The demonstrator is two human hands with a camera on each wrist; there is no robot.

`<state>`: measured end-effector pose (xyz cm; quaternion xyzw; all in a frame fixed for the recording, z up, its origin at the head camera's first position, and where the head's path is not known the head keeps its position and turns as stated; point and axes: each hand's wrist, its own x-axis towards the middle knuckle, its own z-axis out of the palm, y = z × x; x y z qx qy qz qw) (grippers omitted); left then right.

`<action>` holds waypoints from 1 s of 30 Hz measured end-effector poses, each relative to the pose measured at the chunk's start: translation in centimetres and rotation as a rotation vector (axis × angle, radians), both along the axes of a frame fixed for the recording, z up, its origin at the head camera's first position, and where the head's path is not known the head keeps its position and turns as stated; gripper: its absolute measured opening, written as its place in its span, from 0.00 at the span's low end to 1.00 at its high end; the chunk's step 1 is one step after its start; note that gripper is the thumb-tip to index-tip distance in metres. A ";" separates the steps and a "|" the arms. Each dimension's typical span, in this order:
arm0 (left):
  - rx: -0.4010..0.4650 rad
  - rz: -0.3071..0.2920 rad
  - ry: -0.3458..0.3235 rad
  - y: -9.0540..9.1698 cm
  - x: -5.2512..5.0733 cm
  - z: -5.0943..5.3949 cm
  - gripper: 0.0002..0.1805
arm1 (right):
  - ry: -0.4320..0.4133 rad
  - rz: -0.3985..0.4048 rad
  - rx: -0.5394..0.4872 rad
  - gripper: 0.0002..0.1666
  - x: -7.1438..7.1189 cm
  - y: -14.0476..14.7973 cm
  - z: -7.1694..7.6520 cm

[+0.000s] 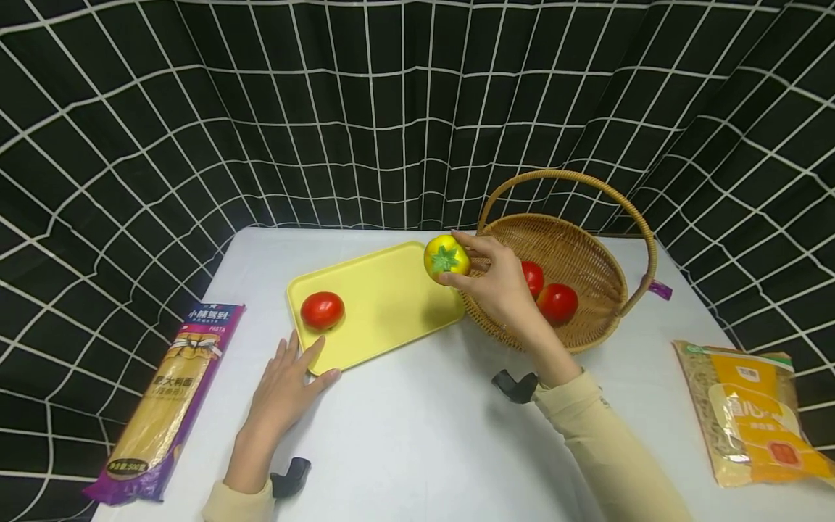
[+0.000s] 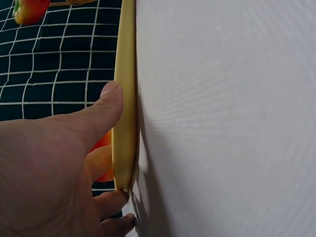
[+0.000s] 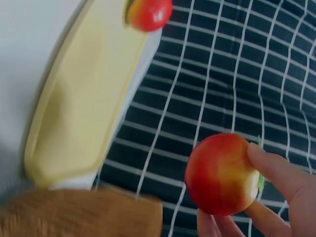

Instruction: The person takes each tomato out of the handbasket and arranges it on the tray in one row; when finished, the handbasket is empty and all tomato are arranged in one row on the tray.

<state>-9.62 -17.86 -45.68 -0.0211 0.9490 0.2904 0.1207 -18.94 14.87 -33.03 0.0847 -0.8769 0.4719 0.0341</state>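
My right hand (image 1: 499,283) pinches a toy tomato (image 1: 446,259) between thumb and fingers, above the right end of the yellow tray (image 1: 378,301). The tomato's yellow top and green leaves face the head camera; its red side (image 3: 219,175) shows in the right wrist view. My left hand (image 1: 280,388) rests with spread fingers at the tray's near left corner, its thumb (image 2: 111,96) touching the outer side. Another red tomato (image 1: 322,311) lies on the tray's left end. Two red tomatoes (image 1: 557,303) sit in the wicker basket (image 1: 587,261), one partly hidden by my right hand.
A pasta pack (image 1: 172,391) lies at the left of the white table (image 1: 417,435). An orange-and-clear food bag (image 1: 750,413) lies at the right. The basket's tall handle (image 1: 567,174) arches upward. A purple object (image 1: 660,290) shows beside the basket. Black gridded cloth (image 1: 391,109) hangs behind.
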 end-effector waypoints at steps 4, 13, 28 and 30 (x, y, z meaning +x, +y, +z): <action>0.005 0.001 -0.006 0.0 0.0 -0.2 0.44 | 0.005 0.050 -0.025 0.43 -0.3 -2.5 -0.8; 0.001 0.009 -0.005 0.1 -0.1 -0.2 0.44 | -0.075 0.085 -0.054 0.43 -1.5 -6.8 -3.5; -0.009 0.008 0.006 0.0 0.0 0.1 0.43 | -0.111 0.084 -0.063 0.40 -2.4 -9.5 -6.6; -0.012 0.006 0.008 0.0 0.0 0.0 0.43 | -0.125 0.082 -0.065 0.40 -2.5 -9.8 -6.9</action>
